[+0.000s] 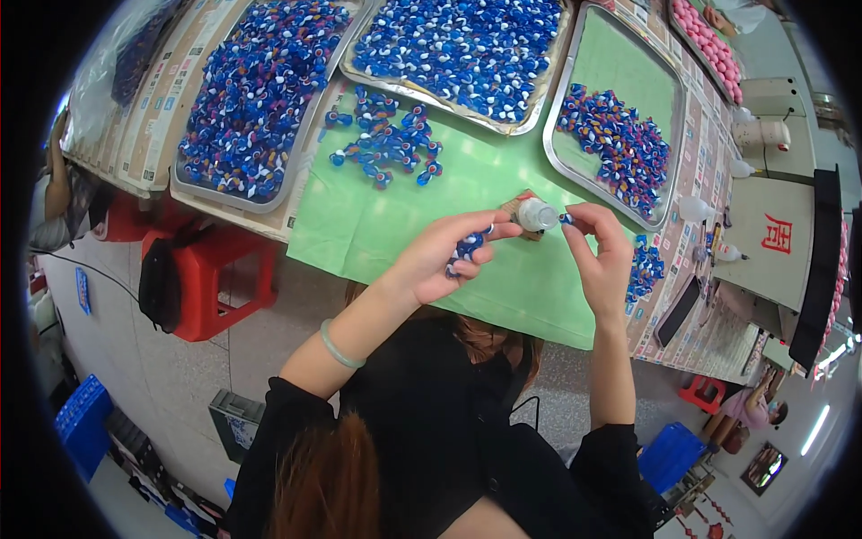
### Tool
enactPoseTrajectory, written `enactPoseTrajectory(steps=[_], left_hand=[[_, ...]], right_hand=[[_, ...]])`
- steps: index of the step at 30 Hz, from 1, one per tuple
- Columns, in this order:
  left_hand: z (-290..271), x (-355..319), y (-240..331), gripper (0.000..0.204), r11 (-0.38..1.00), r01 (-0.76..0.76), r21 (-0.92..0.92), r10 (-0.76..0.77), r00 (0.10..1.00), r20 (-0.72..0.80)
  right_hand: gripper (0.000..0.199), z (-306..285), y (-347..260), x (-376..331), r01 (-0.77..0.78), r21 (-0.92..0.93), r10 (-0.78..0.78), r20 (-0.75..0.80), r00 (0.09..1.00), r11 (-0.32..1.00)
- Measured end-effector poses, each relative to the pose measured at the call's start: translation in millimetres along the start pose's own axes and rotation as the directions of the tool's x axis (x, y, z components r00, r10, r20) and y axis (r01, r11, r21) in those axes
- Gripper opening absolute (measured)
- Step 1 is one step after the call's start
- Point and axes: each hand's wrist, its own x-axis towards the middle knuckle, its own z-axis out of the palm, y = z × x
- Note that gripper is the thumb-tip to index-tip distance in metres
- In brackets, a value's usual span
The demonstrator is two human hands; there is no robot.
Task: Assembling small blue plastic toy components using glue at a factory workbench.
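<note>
1. Left hand [440, 256] is cupped shut around a few small blue pieces [468, 246], its thumb and forefinger also steadying a small white bottle [537, 214].
2. Right hand [600, 251] pinches one blue piece [567, 218] right at the bottle's tip.
3. Risk: the cupped pieces could slip out onto the green mat [386, 225] below if that grip loosens.
4. Squeeze too hard and the bottle may overflow onto the fingers.
5. The tray [620, 63] beyond the right hand holds more.

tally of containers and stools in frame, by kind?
Metal trays of blue pieces: 3
Tray of pink pieces: 1
Red stools: 2, the second far right
Blue crates: 2, the other lower right
Total: 8
</note>
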Motion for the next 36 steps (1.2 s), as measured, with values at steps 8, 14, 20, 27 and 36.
enactPoseTrajectory(steps=[8, 14, 20, 27, 36], left_hand=[[1, -2, -4, 0.027, 0.951, 0.114, -0.288, -0.127, 0.992, -0.027], [0, -1, -3, 0.023, 1.000, 0.000, -0.027, 0.001, 0.999, 0.033], [-5, 3, -2, 0.022, 0.970, 0.092, -0.226, -0.084, 0.996, 0.043], [2, 0, -6, 0.020, 0.988, 0.029, -0.154, -0.011, 0.993, 0.116], [3, -3, -10, 0.024, 0.999, -0.043, 0.004, 0.043, 0.998, 0.054]], right_hand=[[0.015, -1, -10, 8, 0.211, -0.289, -0.182, 0.123, 0.976, 0.934], [0.015, 2, -12, 10, 0.244, -0.337, -0.215, 0.123, 0.969, 0.909], [0.015, 2, -12, 9, 0.262, -0.361, -0.236, 0.117, 0.965, 0.895], [0.015, 1, -10, 8, 0.269, -0.352, -0.241, 0.121, 0.963, 0.896], [0.016, 1, -13, 6, 0.209, -0.263, -0.199, 0.067, 0.978, 0.942]])
